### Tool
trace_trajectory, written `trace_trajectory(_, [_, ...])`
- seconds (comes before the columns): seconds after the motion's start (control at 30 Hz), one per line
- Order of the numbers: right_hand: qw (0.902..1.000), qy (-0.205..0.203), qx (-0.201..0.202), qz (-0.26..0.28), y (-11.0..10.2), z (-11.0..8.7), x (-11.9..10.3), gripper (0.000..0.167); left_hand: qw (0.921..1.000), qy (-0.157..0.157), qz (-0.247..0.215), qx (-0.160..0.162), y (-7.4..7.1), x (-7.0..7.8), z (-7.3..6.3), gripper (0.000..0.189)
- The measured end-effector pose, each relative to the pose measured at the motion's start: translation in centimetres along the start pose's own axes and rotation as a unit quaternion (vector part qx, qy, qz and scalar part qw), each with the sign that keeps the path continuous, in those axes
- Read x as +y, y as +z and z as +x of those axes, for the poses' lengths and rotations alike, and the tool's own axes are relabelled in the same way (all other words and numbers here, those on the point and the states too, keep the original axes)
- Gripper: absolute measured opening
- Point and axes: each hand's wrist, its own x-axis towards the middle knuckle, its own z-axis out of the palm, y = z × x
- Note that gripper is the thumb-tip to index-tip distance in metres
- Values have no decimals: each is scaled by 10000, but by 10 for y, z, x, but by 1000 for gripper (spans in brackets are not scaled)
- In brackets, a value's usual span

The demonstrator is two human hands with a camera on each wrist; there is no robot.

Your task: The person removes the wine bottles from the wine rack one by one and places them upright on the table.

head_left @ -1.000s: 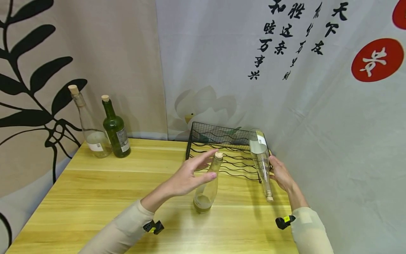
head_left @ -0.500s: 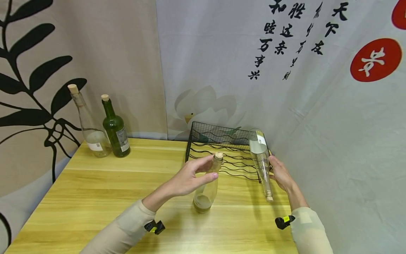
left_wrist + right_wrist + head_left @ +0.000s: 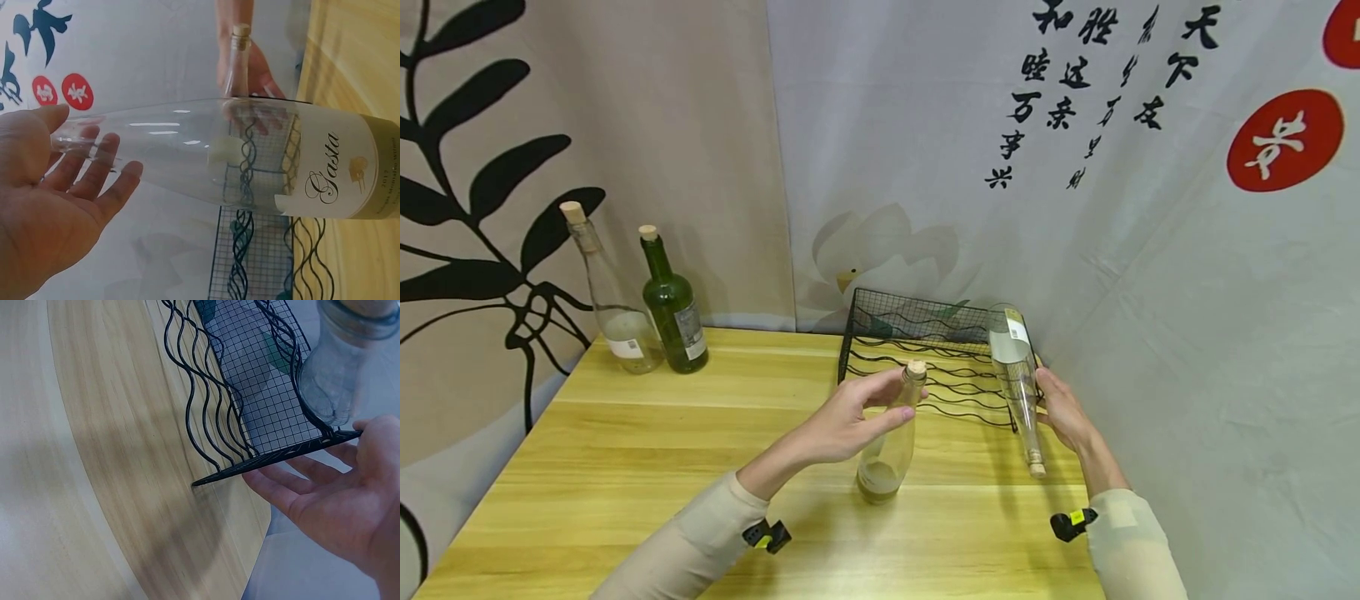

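Hand point(image 3: 337, 500) (the right) holds a wire rack point(image 3: 247, 394)

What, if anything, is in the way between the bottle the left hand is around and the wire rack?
Nothing visible stands between the standing bottle and the wire rack except fingers of the left hand, behind the neck. A lying bottle takes up the rack's right side; the rest looks open.
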Motion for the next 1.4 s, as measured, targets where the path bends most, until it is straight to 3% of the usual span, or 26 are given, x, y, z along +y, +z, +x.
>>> trace_trajectory(0.27, [10000,-21,-38,-4,-2,2,1,77,9998,-153,73,-47,1,2,2,41])
trace_trajectory(0.57, [9999,-70,-87,28,-3,2,1,76,9991,190,366,26,2,2,3,28])
trace_trajectory(1.07, [9999,-59,15,-149,-1,2,1,75,9953,534,751,291,6,2,1,28])
trace_trajectory(1.4, [10000,-52,11,-69,-2,2,2,76,9935,730,739,473,-3,7,2,34])
